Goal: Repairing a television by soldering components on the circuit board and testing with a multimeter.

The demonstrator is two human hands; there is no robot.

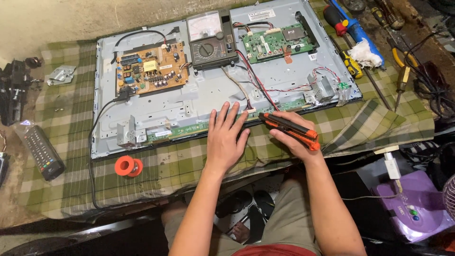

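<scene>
Nearest, at 6 o'clock: left hand (pixel 225 137) spread flat, fingertips on the lower edge of the opened television back panel (pixel 208 92). Right hand (pixel 294 135) at 5 o'clock, fingers wrapped around an orange-and-black tool (pixel 289 127) (tip toward the panel's edge strip). Up at 12 o'clock, analogue multimeter (pixel 211 40) on the panel; orange spool (pixel 128 166) at 8 o'clock on the checked bench cloth (pixel 185 163).

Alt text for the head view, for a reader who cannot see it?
Left hand rests flat on the lower edge of an opened TV panel; right hand holds an orange-black tool there. A multimeter sits on the panel.
</scene>
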